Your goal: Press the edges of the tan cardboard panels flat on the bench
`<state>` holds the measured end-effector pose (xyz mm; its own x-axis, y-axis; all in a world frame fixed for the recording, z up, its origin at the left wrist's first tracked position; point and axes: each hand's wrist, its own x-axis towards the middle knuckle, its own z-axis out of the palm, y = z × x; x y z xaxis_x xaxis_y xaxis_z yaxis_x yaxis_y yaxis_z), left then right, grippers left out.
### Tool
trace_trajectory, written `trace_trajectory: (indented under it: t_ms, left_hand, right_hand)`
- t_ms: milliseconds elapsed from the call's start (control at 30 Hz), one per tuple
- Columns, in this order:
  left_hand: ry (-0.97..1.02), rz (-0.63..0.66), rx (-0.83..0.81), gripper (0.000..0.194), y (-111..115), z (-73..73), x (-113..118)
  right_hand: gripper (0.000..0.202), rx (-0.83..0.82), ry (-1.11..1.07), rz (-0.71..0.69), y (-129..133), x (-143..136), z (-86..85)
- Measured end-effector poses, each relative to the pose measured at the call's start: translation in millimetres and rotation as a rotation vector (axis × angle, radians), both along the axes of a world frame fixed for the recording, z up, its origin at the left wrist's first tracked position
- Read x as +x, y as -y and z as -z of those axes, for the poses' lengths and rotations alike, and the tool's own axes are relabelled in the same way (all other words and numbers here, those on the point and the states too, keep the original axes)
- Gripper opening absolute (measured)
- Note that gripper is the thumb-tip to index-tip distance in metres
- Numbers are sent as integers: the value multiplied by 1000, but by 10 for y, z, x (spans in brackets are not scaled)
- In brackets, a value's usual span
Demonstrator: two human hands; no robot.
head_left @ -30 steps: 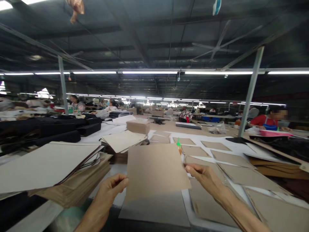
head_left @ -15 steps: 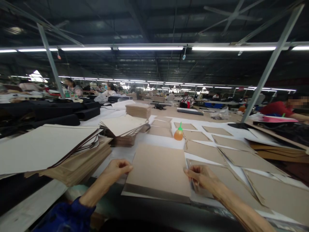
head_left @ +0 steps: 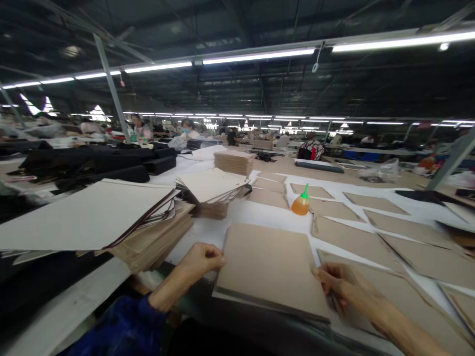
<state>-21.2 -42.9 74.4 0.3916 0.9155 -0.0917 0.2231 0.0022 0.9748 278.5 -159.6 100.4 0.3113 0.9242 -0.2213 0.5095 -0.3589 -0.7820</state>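
At the near edge of the white-covered table (head_left: pixel 241 216) is the tan board (head_left: pixel 270 267) — probably light and stiff, its corners easily bent, best taken by opposite side edges. The left hand (head_left: pixel 204 258) pinches its left edge, forearm angled inward; the right hand (head_left: pixel 339 283) appears to grip the right edge, forearm slanting up from lower right. Beyond sits an orange bottle (head_left: pixel 300 203).

Between the left hand (head_left: pixel 198 262) and the right hand (head_left: pixel 343 286), the board (head_left: pixel 272 269) looks like smooth, matt card. Beyond the right hand, the bottle (head_left: pixel 300 204) is glossy, see-through plastic. Left of the left hand, the sheets (head_left: pixel 87 212) look matt and papery.
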Motion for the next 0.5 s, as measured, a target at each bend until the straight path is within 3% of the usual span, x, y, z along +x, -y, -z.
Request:
trace_trajectory:
  t_ms: [333,500]
  left_hand:
    - [-32,3,66,18,28,14,-5]
    - [-49,45,73,16,-19,91,-33]
  right_hand:
    - [66,-54,20,-44,-108,57,85]
    - [65,-89,73,-63,-175,162,249]
